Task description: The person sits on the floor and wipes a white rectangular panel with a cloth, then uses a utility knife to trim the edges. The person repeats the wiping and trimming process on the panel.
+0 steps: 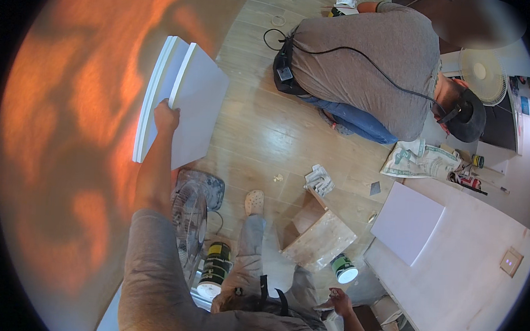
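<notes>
My left hand [166, 117], at the end of my outstretched arm, is closed on the edge of a white panel [199, 115]; more white panels [154, 95] stand alongside it against the orange-lit wall [61, 97]. My right hand [339, 300] is low near my right leg, its fingers closed round something small that I cannot make out. Just above it lies a green and white can [343, 268]. A paint-marked wooden box [321, 242] sits on the floor beside that can, and a loose white panel [407, 222] lies on a pale surface [461, 280] to the right.
A co-worker [364, 69] bends over the floor [248, 153] ahead of me. A dusty fan [188, 221] and a paint bucket [216, 264] stand by my left leg. Crumpled paper [319, 179], a sack [416, 160] and another fan [479, 74] are about.
</notes>
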Available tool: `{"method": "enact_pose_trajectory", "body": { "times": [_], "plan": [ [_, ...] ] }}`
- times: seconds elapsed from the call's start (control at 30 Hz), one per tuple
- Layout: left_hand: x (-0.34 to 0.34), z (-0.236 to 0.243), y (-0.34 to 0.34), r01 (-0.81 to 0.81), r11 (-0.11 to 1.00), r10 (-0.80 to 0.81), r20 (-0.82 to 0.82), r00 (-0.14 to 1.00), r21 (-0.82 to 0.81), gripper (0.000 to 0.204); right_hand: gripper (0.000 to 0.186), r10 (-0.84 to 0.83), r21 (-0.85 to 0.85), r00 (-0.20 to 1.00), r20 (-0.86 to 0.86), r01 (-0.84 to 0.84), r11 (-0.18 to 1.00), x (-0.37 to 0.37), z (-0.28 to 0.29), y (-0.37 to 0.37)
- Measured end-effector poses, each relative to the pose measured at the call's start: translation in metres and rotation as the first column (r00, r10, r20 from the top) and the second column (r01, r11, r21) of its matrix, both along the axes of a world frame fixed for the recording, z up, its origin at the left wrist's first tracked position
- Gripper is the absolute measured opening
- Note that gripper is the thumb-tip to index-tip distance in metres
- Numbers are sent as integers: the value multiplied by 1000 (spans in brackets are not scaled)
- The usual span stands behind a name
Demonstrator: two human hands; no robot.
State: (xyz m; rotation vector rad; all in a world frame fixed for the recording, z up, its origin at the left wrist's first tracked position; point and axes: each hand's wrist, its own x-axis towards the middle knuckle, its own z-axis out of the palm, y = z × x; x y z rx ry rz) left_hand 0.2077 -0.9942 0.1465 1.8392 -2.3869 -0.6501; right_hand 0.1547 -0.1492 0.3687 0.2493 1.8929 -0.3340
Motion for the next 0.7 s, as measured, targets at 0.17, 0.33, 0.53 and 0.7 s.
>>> {"method": "enact_pose_trajectory", "body": {
  "times": [0.17,0.33,0.53,0.7],
  "plan": [
    [17,2,15,-24,994,31,68,997,-104,61,34,22,-10,1000,-1,-22,1000,-3,-4,11],
    [21,11,45,-1,989,3,16,1000,-146,69,34,71,-64,993,-92,-77,995,-6,-9,53],
    [15,26,180,-112,985,140,-236,961,129,55,37,69,-170,987,-147,-94,981,-30,4,110],
    [42,71,410,-32,943,166,-386,907,331,31,35,-12,-314,973,-230,-62,947,-57,4,174]
  ]
}}
